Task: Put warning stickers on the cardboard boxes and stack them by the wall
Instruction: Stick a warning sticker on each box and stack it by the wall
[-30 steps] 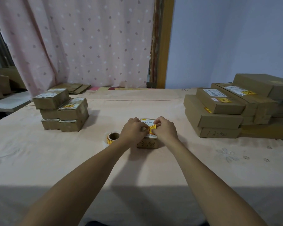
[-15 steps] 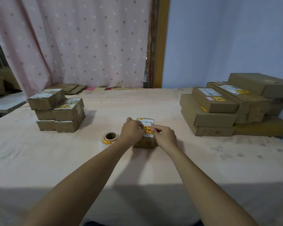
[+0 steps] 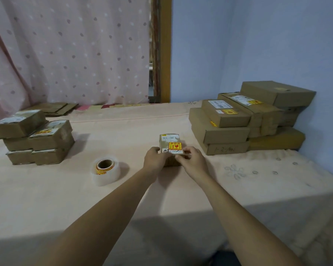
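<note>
A small cardboard box [image 3: 169,141] sits at the middle of the table with a yellow and red warning sticker [image 3: 175,146] flat on its top. My left hand [image 3: 154,158] grips the box's near left side. My right hand [image 3: 193,160] holds its near right corner, fingers curled on the edge. A roll of warning stickers [image 3: 105,167] lies on the table to the left of my hands. A stack of larger boxes [image 3: 244,120] with stickers stands by the blue wall at the right.
A pile of small boxes [image 3: 35,137] stands at the left of the table. Flattened cardboard [image 3: 54,108] lies at the back by the dotted curtain [image 3: 69,48]. The table [image 3: 85,204] is covered with a pale cloth.
The sticker that my fingers were pressing down now lies flat on the box top. Both hands have slid back to the box's near sides.
</note>
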